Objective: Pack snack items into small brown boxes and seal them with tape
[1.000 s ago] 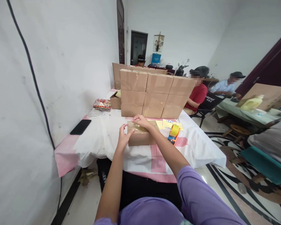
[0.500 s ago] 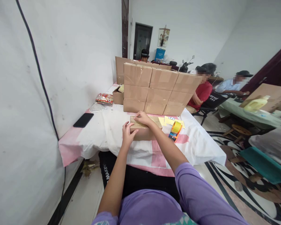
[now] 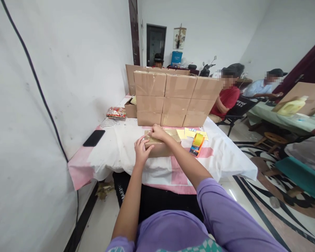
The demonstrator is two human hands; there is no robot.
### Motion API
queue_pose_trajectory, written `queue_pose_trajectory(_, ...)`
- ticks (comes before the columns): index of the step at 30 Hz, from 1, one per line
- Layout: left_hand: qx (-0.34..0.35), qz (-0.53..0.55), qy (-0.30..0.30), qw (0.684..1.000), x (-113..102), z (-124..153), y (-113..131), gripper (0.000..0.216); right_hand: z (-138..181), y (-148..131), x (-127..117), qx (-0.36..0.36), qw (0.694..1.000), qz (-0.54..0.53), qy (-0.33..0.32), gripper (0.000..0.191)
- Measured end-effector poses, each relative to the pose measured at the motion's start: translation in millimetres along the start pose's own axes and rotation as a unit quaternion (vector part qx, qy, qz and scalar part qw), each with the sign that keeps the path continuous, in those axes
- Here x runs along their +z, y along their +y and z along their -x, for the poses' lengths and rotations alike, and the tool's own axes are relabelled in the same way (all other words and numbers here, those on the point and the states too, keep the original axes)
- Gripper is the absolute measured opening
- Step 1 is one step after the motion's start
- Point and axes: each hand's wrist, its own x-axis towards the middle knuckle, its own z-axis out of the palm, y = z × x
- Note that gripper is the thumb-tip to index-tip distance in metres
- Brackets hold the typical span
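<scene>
A small cardboard box [image 3: 165, 148] with shiny tape on its top lies on the white and pink tablecloth [image 3: 115, 150] in front of me. My left hand [image 3: 141, 151] grips the box's near left corner, fingers bent against its side. My right hand [image 3: 157, 132] rests on the top far left edge, fingers curled down on the tape. An orange tape dispenser with a yellow roll [image 3: 196, 144] sits just right of the box.
A stack of sealed cardboard boxes [image 3: 174, 101] stands behind. A black phone [image 3: 94, 138], a white mesh disc [image 3: 107, 123] and a snack packet [image 3: 116, 112] lie at left near the wall. Yellow slips [image 3: 191, 133] lie by the stack. Other people sit at right.
My hands stay on the box; the left one has slid up from the lower side to the near left corner. The view has shifted slightly.
</scene>
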Motion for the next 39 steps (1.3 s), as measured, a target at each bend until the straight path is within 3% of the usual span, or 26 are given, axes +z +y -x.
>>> queue_pose_trajectory(9,0.017,-0.037,-0.022,0.999,-9,-1,-1,0.029,-18,11,-12,0.071,0.996,0.049,-0.023,0.077)
queue_pose_trajectory(12,0.046,-0.071,-0.049,0.995,-18,-8,-1,0.030,-30,14,-12,0.095,0.994,0.053,-0.029,0.071)
queue_pose_trajectory(15,0.094,-0.117,-0.085,0.985,-27,-18,-4,0.031,-41,36,-21,0.112,0.991,0.066,-0.010,0.054)
queue_pose_trajectory(18,0.126,-0.139,-0.084,0.979,-31,-21,-12,0.032,-40,91,-50,0.155,0.984,0.087,0.026,0.034)
queue_pose_trajectory(23,0.128,-0.073,-0.021,0.989,-20,-1,-20,0.030,-8,233,-116,0.260,0.954,0.118,0.087,0.014)
queue_pose_trajectory(26,0.098,-0.019,0.043,0.994,-4,13,-16,0.035,18,309,-136,0.274,0.953,0.103,0.080,0.014)
queue_pose_trajectory(29,0.090,-0.001,0.092,0.992,13,15,-13,0.039,40,362,-128,0.264,0.961,0.069,0.042,0.013)
queue_pose_trajectory(32,0.098,0.007,0.113,0.989,23,12,-14,0.041,52,395,-103,0.263,0.963,0.046,0.023,0.020)
queue_pose_trajectory(39,0.080,-0.017,0.113,0.990,24,14,-23,0.047,47,422,-54,0.272,0.962,0.022,0.034,0.022)
